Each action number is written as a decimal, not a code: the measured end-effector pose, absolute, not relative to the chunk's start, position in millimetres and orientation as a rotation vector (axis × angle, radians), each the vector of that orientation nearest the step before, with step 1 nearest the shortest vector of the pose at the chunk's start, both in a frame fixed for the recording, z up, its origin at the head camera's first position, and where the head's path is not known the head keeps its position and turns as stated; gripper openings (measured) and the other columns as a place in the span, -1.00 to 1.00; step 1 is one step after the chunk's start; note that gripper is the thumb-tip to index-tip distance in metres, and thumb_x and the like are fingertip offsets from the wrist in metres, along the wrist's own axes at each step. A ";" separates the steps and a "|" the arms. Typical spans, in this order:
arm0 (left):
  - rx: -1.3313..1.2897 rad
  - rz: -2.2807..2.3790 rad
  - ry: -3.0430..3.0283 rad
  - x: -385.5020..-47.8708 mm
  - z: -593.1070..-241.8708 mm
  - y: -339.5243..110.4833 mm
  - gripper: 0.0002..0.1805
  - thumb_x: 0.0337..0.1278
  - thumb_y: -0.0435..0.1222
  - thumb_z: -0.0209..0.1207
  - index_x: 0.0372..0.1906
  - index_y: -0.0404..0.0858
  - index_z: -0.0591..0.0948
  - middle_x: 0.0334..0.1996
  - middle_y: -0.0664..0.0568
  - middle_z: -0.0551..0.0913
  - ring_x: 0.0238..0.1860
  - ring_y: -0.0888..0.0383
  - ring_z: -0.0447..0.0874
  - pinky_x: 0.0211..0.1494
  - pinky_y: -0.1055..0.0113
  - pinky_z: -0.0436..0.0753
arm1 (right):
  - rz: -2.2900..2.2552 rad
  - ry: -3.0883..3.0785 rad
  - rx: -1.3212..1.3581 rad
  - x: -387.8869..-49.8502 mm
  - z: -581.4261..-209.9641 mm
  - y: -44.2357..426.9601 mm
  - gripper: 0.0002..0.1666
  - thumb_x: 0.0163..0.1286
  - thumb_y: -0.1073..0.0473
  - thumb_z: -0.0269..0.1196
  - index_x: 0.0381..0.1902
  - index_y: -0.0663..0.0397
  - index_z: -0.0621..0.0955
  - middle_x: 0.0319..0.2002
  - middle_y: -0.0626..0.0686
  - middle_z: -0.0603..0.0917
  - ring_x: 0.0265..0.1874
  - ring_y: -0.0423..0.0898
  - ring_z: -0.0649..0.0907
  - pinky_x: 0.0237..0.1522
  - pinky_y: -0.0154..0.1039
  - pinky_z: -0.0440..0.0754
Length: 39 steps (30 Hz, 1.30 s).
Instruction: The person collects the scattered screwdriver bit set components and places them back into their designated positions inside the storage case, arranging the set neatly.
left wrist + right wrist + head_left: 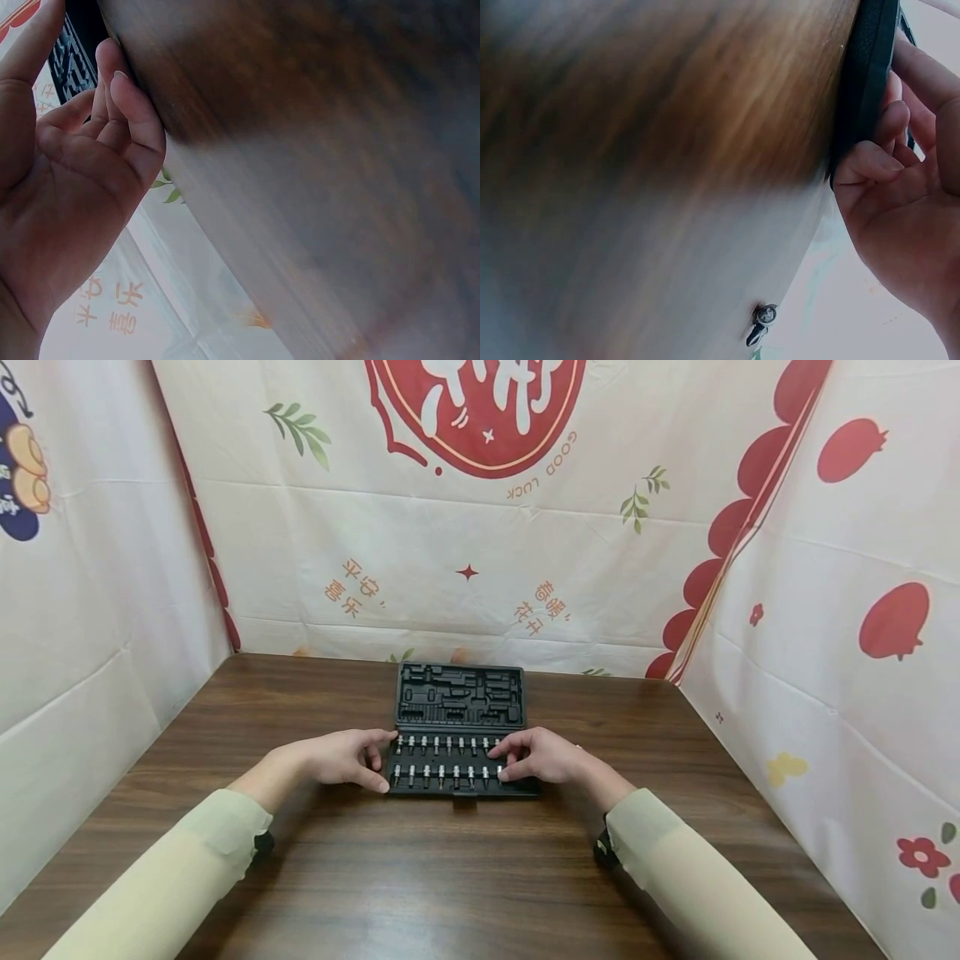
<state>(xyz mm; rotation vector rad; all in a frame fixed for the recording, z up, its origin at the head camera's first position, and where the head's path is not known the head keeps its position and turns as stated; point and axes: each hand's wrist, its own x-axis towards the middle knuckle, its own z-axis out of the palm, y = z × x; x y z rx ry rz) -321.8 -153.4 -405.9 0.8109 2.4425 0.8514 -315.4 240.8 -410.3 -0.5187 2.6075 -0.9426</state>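
A black bit socket case (461, 758) lies open on the table, its lid folded back from me. Two rows of silver bit sockets (456, 774) fill its base. My left hand (337, 756) rests against the case's left side, thumb at the near corner and index finger at the far one; in the left wrist view the lower fingers (135, 109) are loosely bent. Over the right end reaches my right hand (547, 756), thumb touching the end socket (499, 769) of the near row, index fingertip apart from it near the far row.
The lid (461, 695) has moulded recesses. The brown wooden table (420, 877) extends around the case, with printed cloth (465, 527) hanging behind and at both sides. A small metal piece (765, 313) shows on the table in the right wrist view.
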 end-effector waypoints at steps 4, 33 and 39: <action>0.803 0.848 2.444 -322.1 -405.9 -153.6 0.09 0.30 -0.09 0.55 0.74 -0.36 0.21 -0.11 -0.02 0.64 -0.16 0.12 0.53 0.00 0.20 0.50 | -0.930 2.606 -0.539 -316.9 -410.2 240.5 -0.64 0.42 0.09 0.56 0.15 -0.19 0.83 -0.31 -0.07 0.70 -0.37 -0.13 0.54 -0.19 -0.19 0.49; 0.803 0.837 2.451 -320.4 -404.5 -153.5 0.09 0.30 -0.08 0.55 0.73 -0.35 0.22 -0.11 0.00 0.63 -0.14 0.12 0.53 0.00 0.20 0.50 | -0.945 2.565 -0.502 -318.5 -408.0 239.2 -0.64 0.41 0.10 0.57 0.13 -0.16 0.82 -0.40 -0.07 0.64 -0.44 -0.14 0.50 -0.25 -0.20 0.46; 0.813 0.845 2.459 -320.1 -405.2 -153.3 0.07 0.29 -0.10 0.56 0.71 -0.38 0.24 -0.13 -0.01 0.65 -0.14 0.13 0.55 0.01 0.21 0.52 | -0.949 2.554 -0.514 -320.8 -410.2 238.7 -0.63 0.41 0.13 0.56 0.15 -0.11 0.81 -0.44 -0.09 0.61 -0.50 -0.15 0.45 -0.29 -0.22 0.44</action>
